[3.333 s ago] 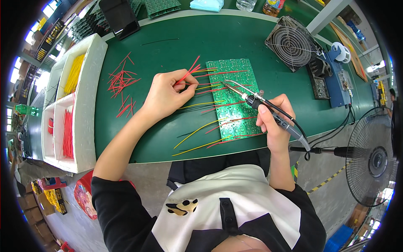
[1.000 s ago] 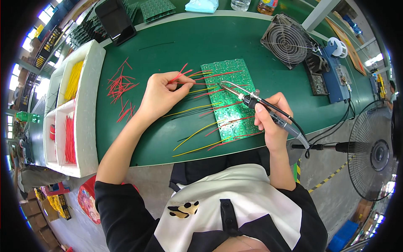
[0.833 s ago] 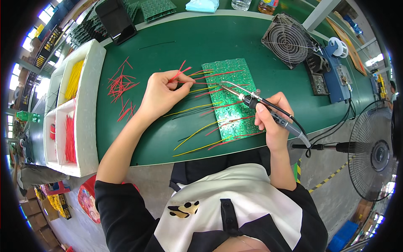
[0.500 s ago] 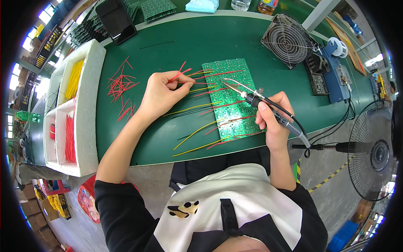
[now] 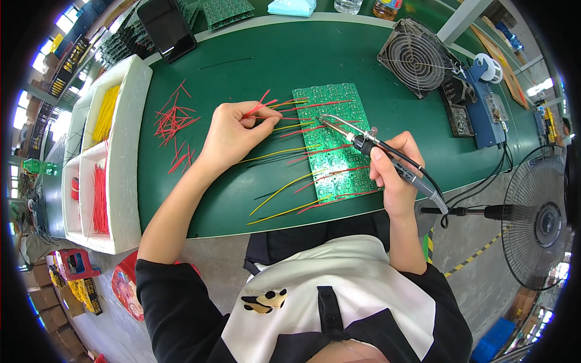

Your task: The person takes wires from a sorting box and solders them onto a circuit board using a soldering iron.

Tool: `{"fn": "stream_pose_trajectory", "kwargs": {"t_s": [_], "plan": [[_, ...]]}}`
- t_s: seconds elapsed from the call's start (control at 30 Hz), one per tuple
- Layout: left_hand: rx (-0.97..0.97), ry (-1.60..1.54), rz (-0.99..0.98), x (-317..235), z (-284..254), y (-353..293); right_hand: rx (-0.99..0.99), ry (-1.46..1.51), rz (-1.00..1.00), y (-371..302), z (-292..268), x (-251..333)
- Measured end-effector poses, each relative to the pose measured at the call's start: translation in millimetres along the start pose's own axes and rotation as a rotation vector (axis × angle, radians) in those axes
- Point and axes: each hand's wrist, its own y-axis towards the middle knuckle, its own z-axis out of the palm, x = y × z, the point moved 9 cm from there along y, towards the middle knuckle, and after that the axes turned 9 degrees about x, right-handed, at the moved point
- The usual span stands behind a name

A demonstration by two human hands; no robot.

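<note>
Green matting is covering a long bench [image 5: 242, 199], which is filling most of the view. Along its left edge, white foam trays [image 5: 124, 181] are holding bundles of yellow and red wire. Near the far right corner, a square wire-guarded fan [image 5: 416, 57] is sitting beside a blue soldering station [image 5: 484, 103]. Past the right edge, a black pedestal fan [image 5: 538, 221] is standing on the floor.

A green circuit board [image 5: 339, 145] is lying flat at the middle of the bench, with red and yellow wire leads fanning off its left side. The right hand [image 5: 396, 172] is wrapped shut around a soldering iron [image 5: 378, 148], pen-style, its tip reaching over the board's upper half. The left hand [image 5: 233, 133] is pinching a thin red wire [image 5: 266, 109] between thumb and fingertips, just beside the board's far left corner. A scatter of loose red wires [image 5: 172, 124] is lying to its left.

The wire looks very light and springy, probably easiest to steer when gripped close to its bare end.
</note>
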Motion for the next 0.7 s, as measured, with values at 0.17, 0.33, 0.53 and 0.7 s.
{"fn": "stream_pose_trajectory", "kwargs": {"t_s": [0.17,0.33,0.53,0.7], "plan": [[0.006,0.002,0.002,-0.5,0.7,0.5,0.006,-0.001,0.002,-0.2,0.3,0.3],[0.005,0.02,-0.001,1.1,0.2,0.2,0.012,-0.005,0.001,-0.2,0.6,0.3],[0.006,0.041,0.013,-0.7,0.0,-0.5,0.021,-0.003,0.0,0.3,1.0,0.2],[0.009,0.038,0.01,-1.5,0.5,-0.3,0.006,0.015,0.002,0.1,-0.3,0.2]]}}
